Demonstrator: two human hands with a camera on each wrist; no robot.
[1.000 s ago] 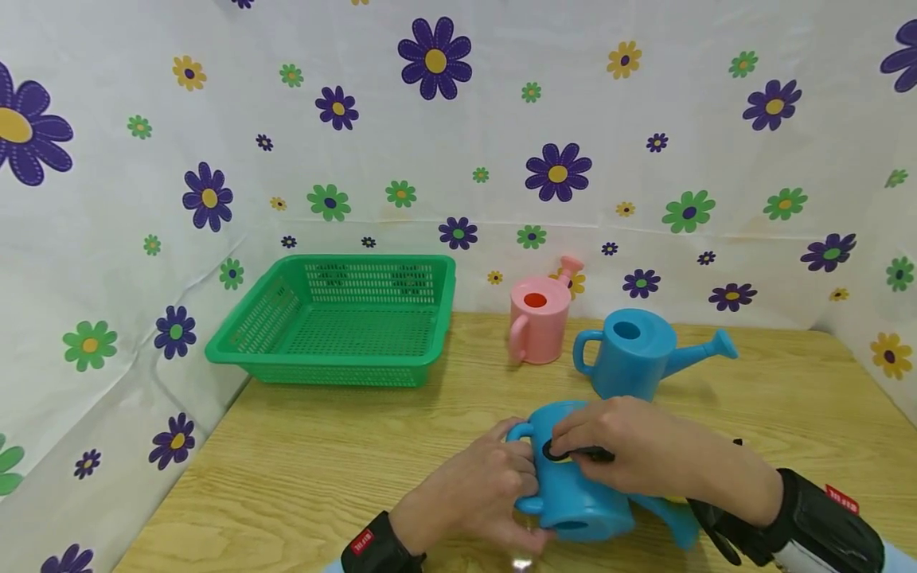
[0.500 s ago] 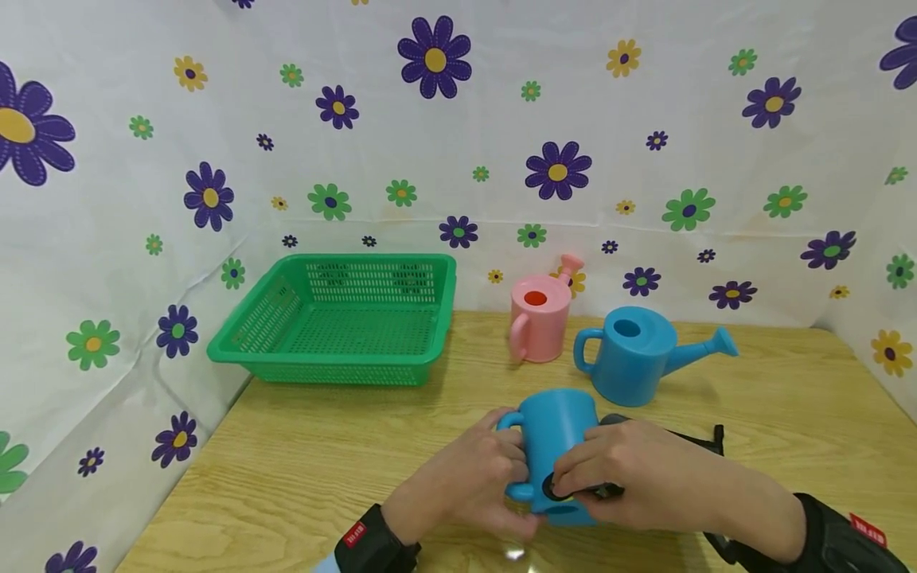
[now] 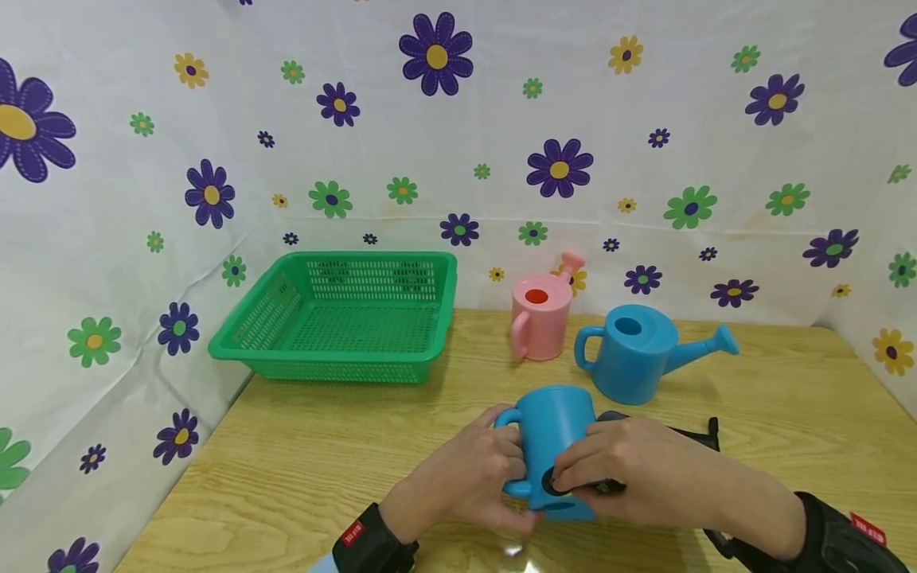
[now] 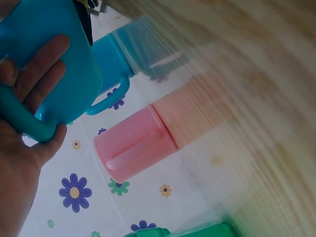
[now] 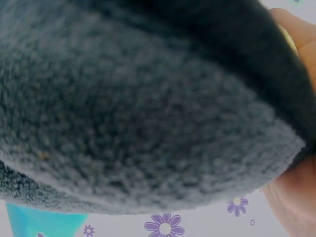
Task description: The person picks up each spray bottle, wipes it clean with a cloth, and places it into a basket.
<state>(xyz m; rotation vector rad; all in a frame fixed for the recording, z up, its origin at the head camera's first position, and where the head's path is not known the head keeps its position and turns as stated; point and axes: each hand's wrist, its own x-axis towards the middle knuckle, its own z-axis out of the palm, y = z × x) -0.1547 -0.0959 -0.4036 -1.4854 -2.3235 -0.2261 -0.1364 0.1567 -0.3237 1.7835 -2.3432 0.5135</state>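
My left hand (image 3: 473, 473) grips the handle of a blue watering can (image 3: 553, 422) held tilted near the front of the table, its opening facing toward me. Fingers also lie against the can's side in the left wrist view. My right hand (image 3: 637, 473) pinches a black item with a fuzzy dark grey surface (image 5: 148, 113) against the can, just above the opening. A black strap (image 3: 712, 434) shows beyond that wrist. The held item's kind I cannot tell. The can's spout is hidden behind the right hand and forearm.
Behind my hands stands a second blue watering can (image 3: 634, 358), spout pointing right. A smaller pink watering can (image 3: 542, 322) is to its left. A green plastic basket (image 3: 337, 372) sits at the back left. A flowered cloth (image 3: 487, 111) hangs behind the wooden table (image 3: 301, 469).
The blue can has been turned and shifted slightly, and its spout has gone from sight. My right hand has slid down its side with the black item. The last half second shows little movement.
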